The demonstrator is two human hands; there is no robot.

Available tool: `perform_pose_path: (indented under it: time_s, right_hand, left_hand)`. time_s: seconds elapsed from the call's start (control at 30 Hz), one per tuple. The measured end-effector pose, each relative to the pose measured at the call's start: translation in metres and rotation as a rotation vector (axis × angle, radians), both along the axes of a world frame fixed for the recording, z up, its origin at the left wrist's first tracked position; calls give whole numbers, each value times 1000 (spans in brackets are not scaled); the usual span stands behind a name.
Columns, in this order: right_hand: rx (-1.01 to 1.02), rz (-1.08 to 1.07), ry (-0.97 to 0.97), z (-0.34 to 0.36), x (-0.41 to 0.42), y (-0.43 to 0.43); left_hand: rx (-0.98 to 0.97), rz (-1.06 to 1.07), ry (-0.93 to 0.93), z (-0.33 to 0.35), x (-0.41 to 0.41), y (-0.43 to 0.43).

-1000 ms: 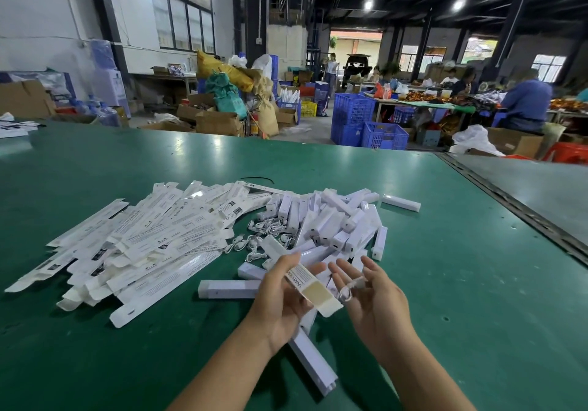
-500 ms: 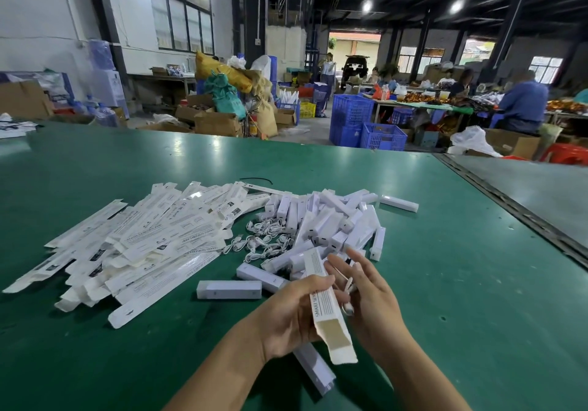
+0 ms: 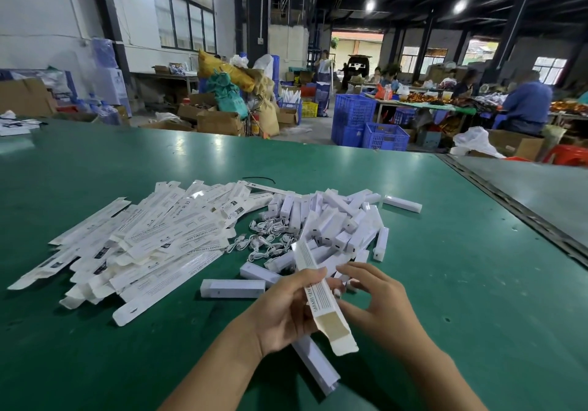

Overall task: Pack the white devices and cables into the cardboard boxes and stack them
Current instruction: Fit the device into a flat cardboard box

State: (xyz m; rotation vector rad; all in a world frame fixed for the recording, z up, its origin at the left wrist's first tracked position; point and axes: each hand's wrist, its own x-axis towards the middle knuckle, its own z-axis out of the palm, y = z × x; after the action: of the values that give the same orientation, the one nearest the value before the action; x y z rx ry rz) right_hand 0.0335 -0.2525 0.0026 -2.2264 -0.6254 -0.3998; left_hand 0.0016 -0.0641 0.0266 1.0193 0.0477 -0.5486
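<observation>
My left hand (image 3: pixel 280 312) grips a long white cardboard box (image 3: pixel 321 302), its open brown-lined flap pointing toward me. My right hand (image 3: pixel 381 305) is curled against the box's right side and pinches a small white cable (image 3: pixel 338 292), which is mostly hidden by the fingers. Beyond the hands lies a heap of white devices (image 3: pixel 337 223), with a tangle of white cables (image 3: pixel 264 245) to its left. A wide pile of flat unfolded boxes (image 3: pixel 152 245) covers the left. Another long white box (image 3: pixel 315 366) lies on the table under my wrists.
The green table (image 3: pixel 477 283) has a metal seam (image 3: pixel 509 197) on the right. A single device (image 3: pixel 232 288) lies left of my hands and another (image 3: pixel 402 203) at the far right of the heap. Crates, cartons and seated workers are beyond the far edge.
The left hand turned the box from crosswise to lengthwise, open flap toward me. The right hand with the cable closed in against the box's side.
</observation>
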Motion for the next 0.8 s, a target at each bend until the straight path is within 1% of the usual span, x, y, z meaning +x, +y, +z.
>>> perform_pose_path:
  time_s: [0.23, 0.37, 0.5, 0.6, 0.73, 0.8]
  right_hand:
    - [-36, -92, 21, 1, -4, 7]
    - [21, -151, 6, 2, -4, 6]
    - [90, -201, -13, 4, -3, 4]
    - [113, -235, -66, 9, -3, 0]
    - [209, -222, -116, 15, -5, -4]
    - [245, -199, -130, 17, -7, -2]
  left_hand:
    - [27, -18, -3, -3, 1, -1]
    - [48, 3, -28, -4, 2, -1]
    - [-6, 57, -40, -4, 5, 1]
    - [-56, 182, -43, -6, 6, 3]
    - [-96, 428, -88, -6, 10, 8]
    - [-85, 562, -107, -5, 12, 9]
